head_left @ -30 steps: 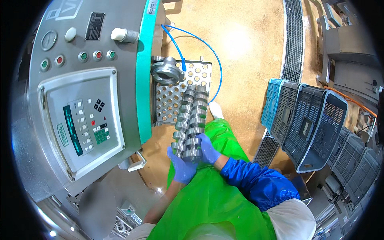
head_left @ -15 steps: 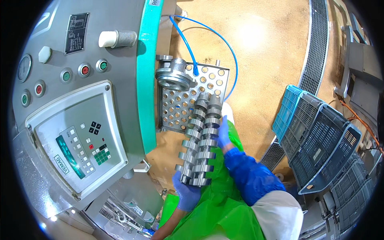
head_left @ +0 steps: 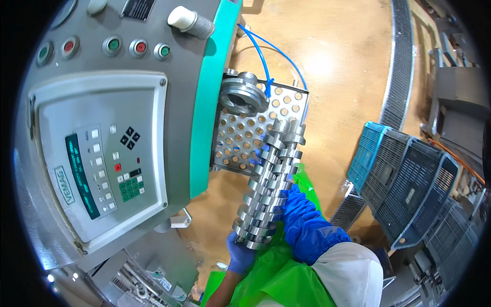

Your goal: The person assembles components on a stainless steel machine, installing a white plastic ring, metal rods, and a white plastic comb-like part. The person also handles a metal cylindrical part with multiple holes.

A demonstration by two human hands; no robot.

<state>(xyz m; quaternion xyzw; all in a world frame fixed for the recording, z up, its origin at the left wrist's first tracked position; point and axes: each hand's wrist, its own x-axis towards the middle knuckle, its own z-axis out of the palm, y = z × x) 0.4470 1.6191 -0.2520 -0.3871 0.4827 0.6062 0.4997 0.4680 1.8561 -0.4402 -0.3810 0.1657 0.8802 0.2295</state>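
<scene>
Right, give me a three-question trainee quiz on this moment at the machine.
1. True or false: both hands grip the pair of metal screw shafts.
2. Which hand, left hand or right hand, supports the shafts' lower end?
3. The shafts' far end lies over: A) the blue crates B) the perforated metal shelf C) the control panel.

Key: 1 true; 2 left hand; 3 B.
</scene>
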